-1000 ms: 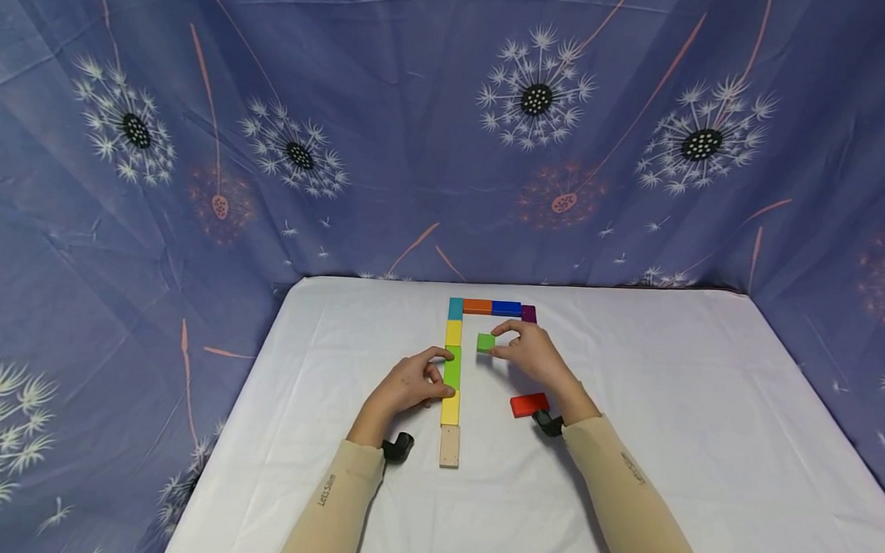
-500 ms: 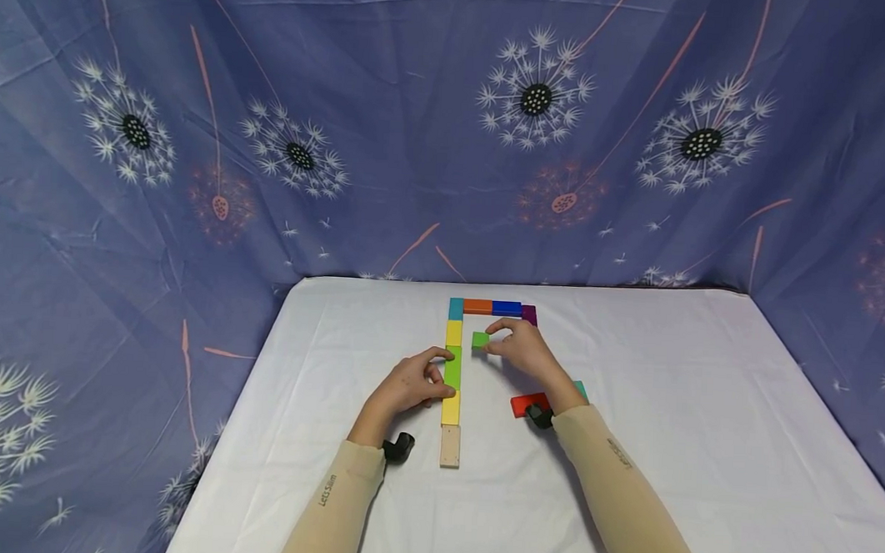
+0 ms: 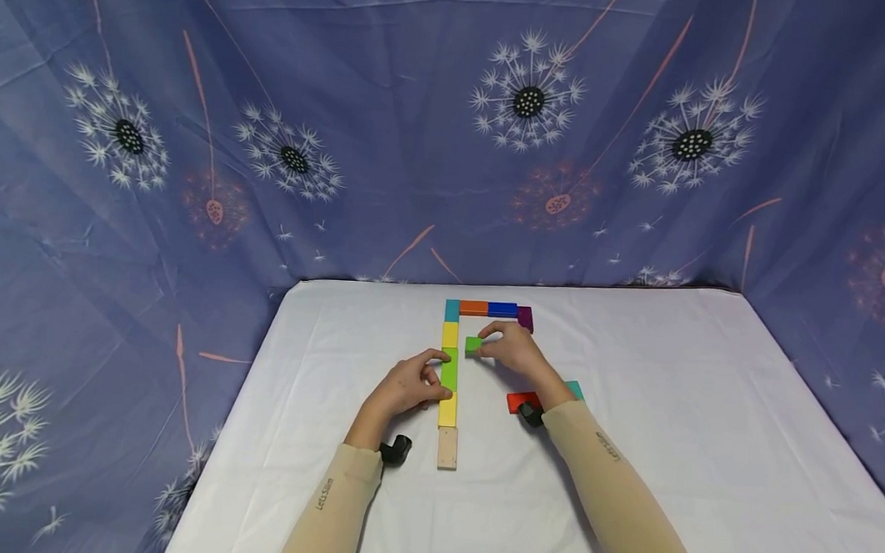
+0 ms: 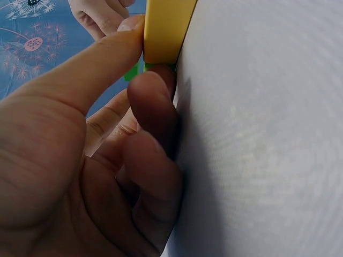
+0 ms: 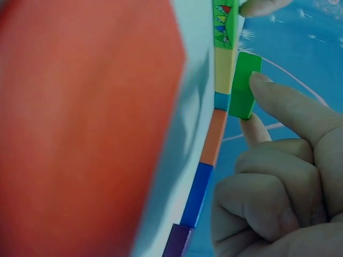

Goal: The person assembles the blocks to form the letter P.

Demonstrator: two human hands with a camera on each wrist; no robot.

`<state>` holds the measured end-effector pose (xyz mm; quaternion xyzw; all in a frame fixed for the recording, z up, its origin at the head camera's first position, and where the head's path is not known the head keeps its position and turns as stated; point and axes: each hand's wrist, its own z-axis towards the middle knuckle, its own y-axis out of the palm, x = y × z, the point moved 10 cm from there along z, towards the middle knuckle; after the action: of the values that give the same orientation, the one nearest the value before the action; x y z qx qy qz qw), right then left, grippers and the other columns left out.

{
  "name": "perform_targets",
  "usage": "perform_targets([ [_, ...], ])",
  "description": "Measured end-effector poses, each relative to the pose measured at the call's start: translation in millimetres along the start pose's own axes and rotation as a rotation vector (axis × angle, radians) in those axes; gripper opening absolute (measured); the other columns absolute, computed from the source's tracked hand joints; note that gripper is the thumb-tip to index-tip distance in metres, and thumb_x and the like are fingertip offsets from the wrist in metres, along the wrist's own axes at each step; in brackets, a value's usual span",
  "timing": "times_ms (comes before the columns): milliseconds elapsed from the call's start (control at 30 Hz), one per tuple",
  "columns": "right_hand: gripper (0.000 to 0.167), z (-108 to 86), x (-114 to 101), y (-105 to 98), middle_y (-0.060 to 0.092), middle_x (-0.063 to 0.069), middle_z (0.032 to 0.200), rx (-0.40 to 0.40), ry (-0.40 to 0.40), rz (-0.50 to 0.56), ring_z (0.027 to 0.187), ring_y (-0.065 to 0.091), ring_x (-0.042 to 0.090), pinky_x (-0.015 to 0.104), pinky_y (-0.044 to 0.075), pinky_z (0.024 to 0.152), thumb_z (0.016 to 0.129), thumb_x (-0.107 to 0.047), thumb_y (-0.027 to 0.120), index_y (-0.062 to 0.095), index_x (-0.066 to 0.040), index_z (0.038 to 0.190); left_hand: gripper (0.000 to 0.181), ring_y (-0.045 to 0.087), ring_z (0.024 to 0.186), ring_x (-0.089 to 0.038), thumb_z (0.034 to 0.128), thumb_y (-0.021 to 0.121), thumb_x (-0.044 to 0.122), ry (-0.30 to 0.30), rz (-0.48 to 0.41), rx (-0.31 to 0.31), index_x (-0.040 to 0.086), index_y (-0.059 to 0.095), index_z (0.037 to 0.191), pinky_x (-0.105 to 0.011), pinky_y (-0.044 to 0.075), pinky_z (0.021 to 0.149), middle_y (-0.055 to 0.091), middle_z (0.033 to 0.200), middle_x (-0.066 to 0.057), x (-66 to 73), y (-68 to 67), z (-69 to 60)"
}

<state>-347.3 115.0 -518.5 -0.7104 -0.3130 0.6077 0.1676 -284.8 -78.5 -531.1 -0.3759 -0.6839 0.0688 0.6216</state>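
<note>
My right hand (image 3: pixel 514 347) pinches a green block (image 5: pixel 245 85) between thumb and index finger, raised just right of a line of coloured blocks. Its other fingers curl into the palm. My left hand (image 3: pixel 405 385) is at the line's left side, thumb and index finger bent against a long green block (image 3: pixel 449 373) with pictures on it. The thumb tip also meets the near yellow block (image 4: pixel 169 32). A bare wood block (image 3: pixel 447 450) ends the line nearest me. Beyond the long green block lie another yellow block (image 3: pixel 450 334) and a teal block (image 3: pixel 451 310).
From the far end, orange (image 3: pixel 474 308), blue (image 3: pixel 502 310) and purple (image 3: pixel 526 318) blocks run rightward. A red block (image 3: pixel 520 402) and a second teal block (image 3: pixel 575 390) lie beside my right wrist. White cloth covers the table (image 3: pixel 673 456); a patterned blue curtain (image 3: pixel 390 123) hangs behind.
My right hand has moved left with the green block, nearer the line. The second teal block has come into view beside the right wrist. My left hand stays in place.
</note>
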Motion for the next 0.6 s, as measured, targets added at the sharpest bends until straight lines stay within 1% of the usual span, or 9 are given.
perform_targets([
  [100, 0.032, 3.0, 2, 6, 0.063, 0.017, 0.148, -0.006, 0.003, -0.002, 0.129, 0.058, 0.035, 0.057, 0.048, 0.110, 0.087, -0.027, 0.084, 0.078, -0.014, 0.116, 0.060, 0.059, 0.054, -0.014, 0.0899, 0.086, 0.028, 0.001, 0.002, 0.002, 0.025, 0.060, 0.144, -0.033, 0.050, 0.074, 0.070, 0.079, 0.004, -0.4, 0.4, 0.2],
  [300, 0.033, 7.4, 5, 14, 0.065, 0.016, 0.145, -0.012, 0.013, -0.020, 0.133, 0.057, 0.035, 0.059, 0.044, 0.116, 0.087, -0.026, 0.085, 0.078, -0.013, 0.117, 0.060, 0.058, 0.055, -0.014, 0.0895, 0.086, 0.028, 0.008, 0.009, 0.005, 0.024, 0.060, 0.144, -0.033, 0.049, 0.073, 0.069, 0.077, 0.004, -0.7, 1.4, 1.1],
  [433, 0.033, 8.2, 4, 17, 0.065, 0.016, 0.144, -0.013, 0.033, -0.014, 0.131, 0.058, 0.035, 0.059, 0.045, 0.116, 0.087, -0.024, 0.086, 0.078, -0.012, 0.116, 0.060, 0.059, 0.055, -0.013, 0.0895, 0.086, 0.027, 0.011, 0.012, 0.007, 0.024, 0.060, 0.144, -0.033, 0.049, 0.073, 0.069, 0.078, 0.005, -1.0, 1.1, 1.1],
  [600, 0.032, 10.3, 4, 19, 0.066, 0.014, 0.143, -0.016, 0.070, -0.014, 0.130, 0.058, 0.034, 0.059, 0.045, 0.116, 0.087, -0.025, 0.086, 0.078, -0.015, 0.116, 0.062, 0.058, 0.054, -0.013, 0.0897, 0.086, 0.026, 0.032, -0.004, 0.006, 0.023, 0.060, 0.145, -0.033, 0.050, 0.074, 0.070, 0.078, 0.004, 1.0, -0.1, 0.0],
])
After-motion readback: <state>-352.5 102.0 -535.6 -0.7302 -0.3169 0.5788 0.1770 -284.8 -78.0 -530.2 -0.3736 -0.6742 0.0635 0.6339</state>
